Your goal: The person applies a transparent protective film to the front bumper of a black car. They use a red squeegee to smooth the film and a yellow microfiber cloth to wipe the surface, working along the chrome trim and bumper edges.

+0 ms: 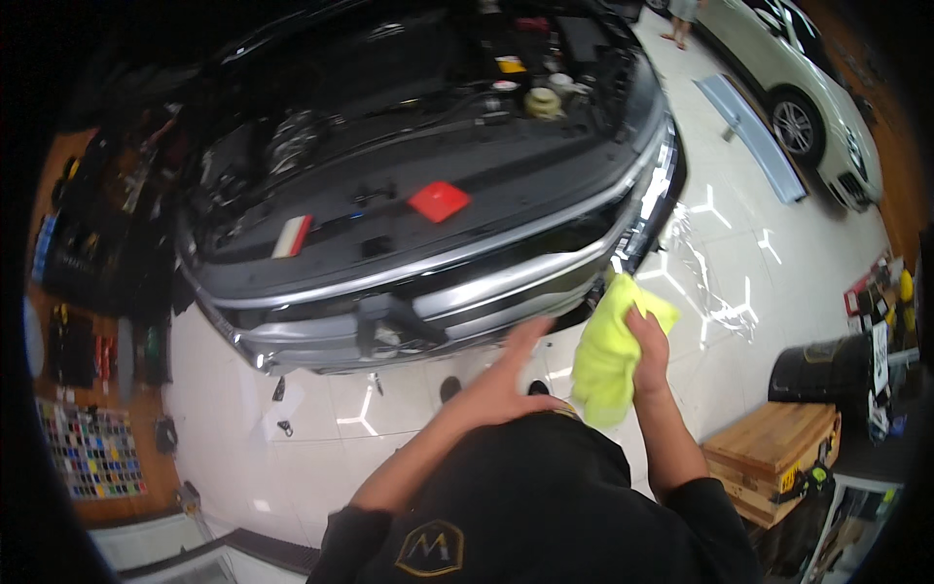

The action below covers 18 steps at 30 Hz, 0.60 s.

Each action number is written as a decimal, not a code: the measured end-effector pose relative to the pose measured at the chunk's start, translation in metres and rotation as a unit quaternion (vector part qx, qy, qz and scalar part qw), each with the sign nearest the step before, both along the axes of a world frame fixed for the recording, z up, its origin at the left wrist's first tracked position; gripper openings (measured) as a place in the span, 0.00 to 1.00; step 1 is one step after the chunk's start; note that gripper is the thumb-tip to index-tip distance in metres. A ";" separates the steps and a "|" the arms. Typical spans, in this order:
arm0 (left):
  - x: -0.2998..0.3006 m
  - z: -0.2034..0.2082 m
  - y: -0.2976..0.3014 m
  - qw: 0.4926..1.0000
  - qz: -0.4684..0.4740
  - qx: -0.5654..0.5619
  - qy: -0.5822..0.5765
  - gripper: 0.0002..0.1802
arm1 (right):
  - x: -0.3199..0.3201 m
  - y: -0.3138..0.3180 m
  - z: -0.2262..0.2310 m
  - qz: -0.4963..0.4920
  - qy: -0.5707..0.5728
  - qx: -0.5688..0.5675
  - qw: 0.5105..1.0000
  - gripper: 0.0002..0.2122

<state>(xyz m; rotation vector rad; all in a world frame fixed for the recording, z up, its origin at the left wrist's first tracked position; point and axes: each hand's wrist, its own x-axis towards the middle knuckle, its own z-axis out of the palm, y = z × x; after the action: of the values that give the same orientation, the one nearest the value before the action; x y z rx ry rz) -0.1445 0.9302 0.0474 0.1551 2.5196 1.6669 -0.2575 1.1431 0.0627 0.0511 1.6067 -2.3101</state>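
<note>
A bright yellow-green cloth (605, 365) hangs from my right hand (650, 355), whose fingers are closed on its upper right side. My left hand (506, 380) is held out in front of my body with its fingers apart and nothing in them; they are slightly blurred. Both hands are in front of a car's front end, with its silver grille bar (516, 284) just beyond them. On the black panel behind the grille lie a red flat squeegee card (440, 201) and a white squeegee with a red edge (291, 237).
The engine bay (389, 97) is exposed. A pale car (798, 88) stands at the far right, with a long grey panel (749, 136) on the floor beside it. Nearer on the right are a wooden crate (773, 443) and a black drum (822, 370). Colour swatches (92, 450) line the left.
</note>
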 end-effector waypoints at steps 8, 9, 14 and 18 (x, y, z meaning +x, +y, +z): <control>0.040 0.006 -0.107 0.911 0.226 0.342 0.041 0.16 | 0.048 -0.115 0.026 0.165 0.130 0.004 0.978 0.16; 0.044 0.015 -0.129 0.814 0.314 0.488 0.034 0.13 | 0.058 -0.129 0.014 0.165 0.106 -0.006 0.981 0.13; 0.040 0.046 -0.253 0.785 0.426 0.430 0.135 0.20 | 0.124 -0.166 -0.025 0.239 -0.024 0.088 0.967 0.12; -0.025 0.092 -0.328 0.838 0.397 0.253 0.277 0.19 | 0.171 -0.174 -0.041 0.238 -0.112 0.103 0.959 0.12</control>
<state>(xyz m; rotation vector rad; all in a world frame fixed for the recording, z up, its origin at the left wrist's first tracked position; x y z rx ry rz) -0.1697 0.6017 0.1398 -0.5288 2.6036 2.9806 -0.0870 0.9687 0.0219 -0.0243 1.5366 -1.7072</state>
